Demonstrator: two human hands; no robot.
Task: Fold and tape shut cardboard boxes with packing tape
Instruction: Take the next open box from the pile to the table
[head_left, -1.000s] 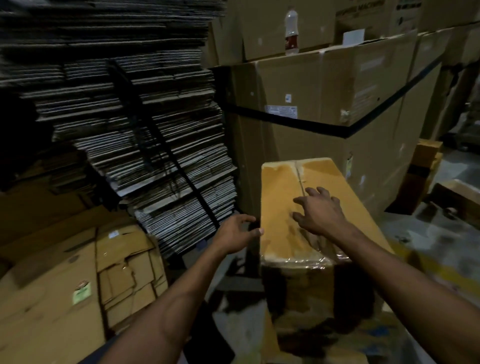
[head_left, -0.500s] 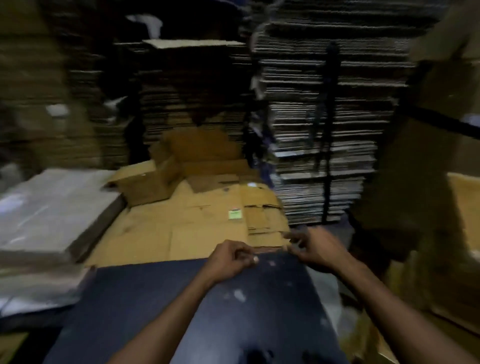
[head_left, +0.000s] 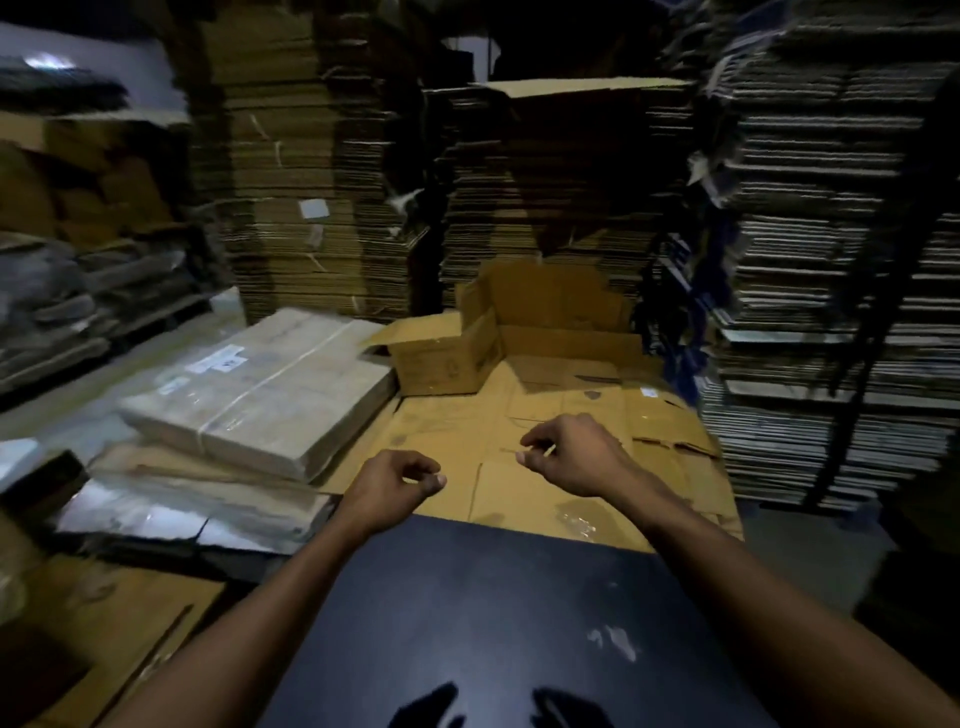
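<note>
A low pile of flattened brown cardboard boxes (head_left: 582, 415) lies just beyond a dark blue tabletop (head_left: 493, 623). Both my hands hover over the pile's near edge. My left hand (head_left: 395, 488) has its fingers loosely curled toward the thumb and holds nothing. Slightly farther out, my right hand (head_left: 576, 457) is also loosely curled and empty. A partly opened box (head_left: 452, 358) with raised flaps sits at the back of the pile. No tape roll is in view.
A plastic-wrapped bundle (head_left: 270, 389) lies to the left on more wrapped sheets. Tall stacks of flat cardboard (head_left: 831, 312) wall in the right side, and more cardboard stacks (head_left: 311, 208) fill the back. A brown sheet (head_left: 104, 623) lies at lower left.
My view swung left, away from the taped box and onto the flat cardboard pile. Both hands left that box and now hover empty over the pile.
</note>
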